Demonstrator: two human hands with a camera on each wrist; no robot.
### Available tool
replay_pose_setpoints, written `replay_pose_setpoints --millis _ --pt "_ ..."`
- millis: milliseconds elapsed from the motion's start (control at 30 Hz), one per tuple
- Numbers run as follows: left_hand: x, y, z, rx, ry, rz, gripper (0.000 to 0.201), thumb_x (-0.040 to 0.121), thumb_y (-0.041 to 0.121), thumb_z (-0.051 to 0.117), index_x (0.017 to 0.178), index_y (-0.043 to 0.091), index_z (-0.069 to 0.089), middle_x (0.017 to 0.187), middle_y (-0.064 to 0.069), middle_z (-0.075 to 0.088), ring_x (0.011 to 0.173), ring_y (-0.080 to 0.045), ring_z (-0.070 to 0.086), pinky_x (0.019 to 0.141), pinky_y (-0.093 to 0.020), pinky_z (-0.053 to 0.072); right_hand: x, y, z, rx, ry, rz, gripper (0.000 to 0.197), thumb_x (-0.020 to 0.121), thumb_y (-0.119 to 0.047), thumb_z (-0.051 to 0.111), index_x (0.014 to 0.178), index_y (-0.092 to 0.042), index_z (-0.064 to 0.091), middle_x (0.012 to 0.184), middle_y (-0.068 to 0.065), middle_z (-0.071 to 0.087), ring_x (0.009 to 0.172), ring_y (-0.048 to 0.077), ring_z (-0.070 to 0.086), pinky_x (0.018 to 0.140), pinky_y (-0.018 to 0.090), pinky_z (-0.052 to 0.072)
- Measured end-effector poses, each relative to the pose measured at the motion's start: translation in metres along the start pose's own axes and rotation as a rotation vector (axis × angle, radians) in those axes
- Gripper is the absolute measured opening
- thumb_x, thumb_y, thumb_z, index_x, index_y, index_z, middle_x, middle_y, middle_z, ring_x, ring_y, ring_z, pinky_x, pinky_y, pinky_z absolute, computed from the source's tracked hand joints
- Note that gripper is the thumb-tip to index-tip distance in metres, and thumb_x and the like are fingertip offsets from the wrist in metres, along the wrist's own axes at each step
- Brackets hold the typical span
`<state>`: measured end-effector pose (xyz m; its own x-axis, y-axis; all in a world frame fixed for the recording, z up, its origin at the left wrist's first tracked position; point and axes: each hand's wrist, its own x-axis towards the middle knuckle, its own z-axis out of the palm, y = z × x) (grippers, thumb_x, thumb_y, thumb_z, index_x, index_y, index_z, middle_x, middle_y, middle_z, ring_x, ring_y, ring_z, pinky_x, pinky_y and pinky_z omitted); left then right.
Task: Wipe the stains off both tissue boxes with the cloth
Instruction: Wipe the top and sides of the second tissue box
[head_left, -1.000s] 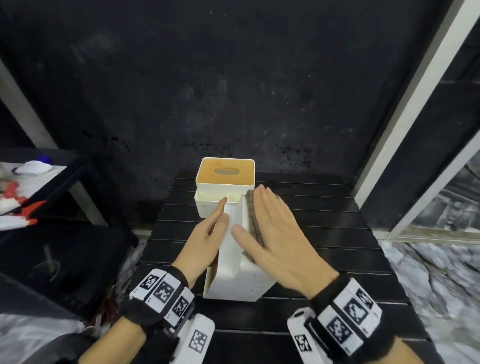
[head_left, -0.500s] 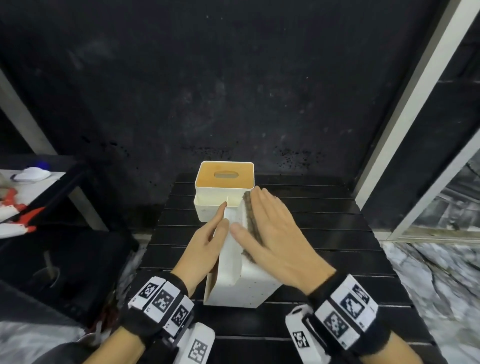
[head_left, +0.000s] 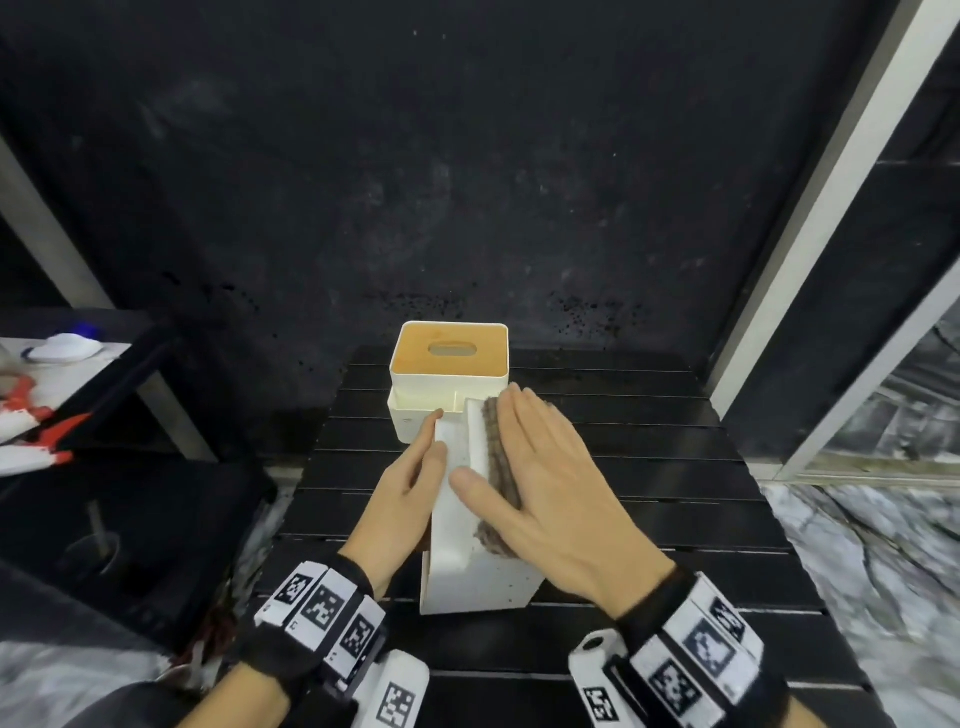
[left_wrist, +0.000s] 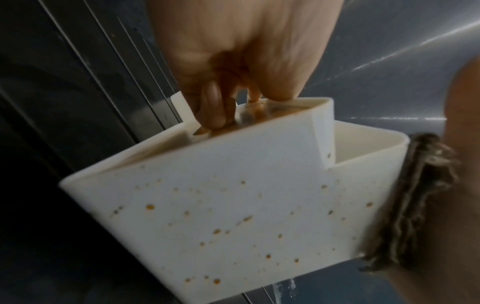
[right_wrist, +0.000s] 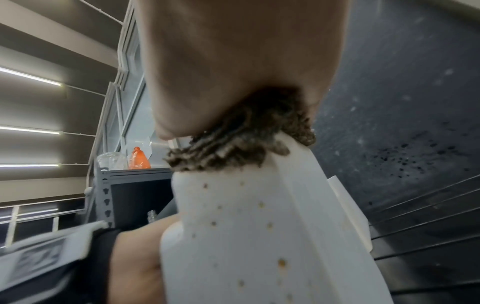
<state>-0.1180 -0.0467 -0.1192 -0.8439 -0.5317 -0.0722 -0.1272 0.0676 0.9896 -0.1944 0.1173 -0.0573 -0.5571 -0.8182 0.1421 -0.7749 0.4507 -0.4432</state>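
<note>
The near white tissue box (head_left: 480, 577) lies tipped on the black slatted table (head_left: 649, 467), its side speckled with orange-brown spots (left_wrist: 233, 205). My left hand (head_left: 415, 478) grips its left side, thumb on top, with fingers (left_wrist: 213, 107) hooked over the rim. My right hand (head_left: 540, 467) lies flat with straight fingers and presses a brown shaggy cloth (head_left: 493, 457) against the box's upper right face (right_wrist: 259, 226). From the right wrist, the cloth (right_wrist: 239, 148) bulges out under the palm. The second tissue box (head_left: 415, 358), white with an orange-stained top, stands upright just behind.
A dark wall rises right behind the table. To the left stands a low shelf with red and white items (head_left: 31, 426). A white frame post (head_left: 831, 182) runs up at the right. An orange bottle (right_wrist: 139, 158) stands on a rack off to the side.
The right hand and the cloth have shifted only slightly on the box's face. The left hand keeps the same hold, and the box stays tipped.
</note>
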Motion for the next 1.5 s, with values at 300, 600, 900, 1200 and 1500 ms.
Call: replay_pose_setpoints --millis 300,600,900,1200,1500 --pt "0.001 0.003 0.007 0.015 0.014 0.014 0.047 0.111 0.036 0.045 0.158 0.044 0.040 0.120 0.022 0.073 0.111 0.004 0.069 0.105 -0.032 0.055 -0.039 0.002 -0.011 -0.089 -0.147 -0.032 0.107 0.079 -0.093 0.009 0.157 -0.027 -0.021 0.164 -0.014 -0.027 0.145 -0.007 -0.028 0.125 0.028 -0.007" --pt "0.005 0.003 0.010 0.006 -0.030 0.042 0.052 0.112 0.034 0.045 0.162 0.042 0.035 0.115 0.036 0.071 0.114 0.012 0.065 0.106 -0.025 0.053 -0.018 0.002 -0.011 0.012 -0.102 -0.040 0.097 0.089 -0.084 0.018 0.158 -0.027 -0.020 0.164 -0.015 -0.026 0.144 -0.007 -0.030 0.123 0.027 -0.011" --pt "0.007 0.003 0.014 0.052 -0.107 0.022 0.053 0.109 0.052 0.044 0.157 0.061 0.027 0.139 0.026 0.063 0.131 -0.001 0.060 0.118 -0.044 0.045 -0.015 0.025 -0.014 0.021 -0.091 0.019 0.103 0.080 -0.091 0.012 0.158 -0.032 -0.019 0.164 -0.021 -0.021 0.146 -0.010 -0.020 0.126 0.027 -0.002" --pt "0.012 -0.006 0.015 0.101 -0.028 0.067 0.045 0.107 0.056 0.046 0.151 0.060 0.041 0.128 0.023 0.069 0.122 -0.004 0.066 0.110 -0.047 0.053 -0.043 0.017 -0.013 0.051 -0.187 0.030 0.105 0.078 -0.093 0.021 0.151 -0.039 -0.031 0.153 -0.031 -0.038 0.139 -0.013 -0.033 0.119 0.023 -0.012" --pt "0.011 -0.003 0.016 0.066 -0.024 0.072 0.048 0.110 0.044 0.047 0.157 0.051 0.039 0.137 0.024 0.065 0.129 0.002 0.061 0.116 -0.043 0.048 -0.004 0.015 -0.013 0.140 -0.081 0.030 0.096 0.088 -0.083 0.019 0.159 -0.029 -0.017 0.164 -0.018 -0.022 0.145 -0.010 -0.025 0.122 0.024 -0.009"
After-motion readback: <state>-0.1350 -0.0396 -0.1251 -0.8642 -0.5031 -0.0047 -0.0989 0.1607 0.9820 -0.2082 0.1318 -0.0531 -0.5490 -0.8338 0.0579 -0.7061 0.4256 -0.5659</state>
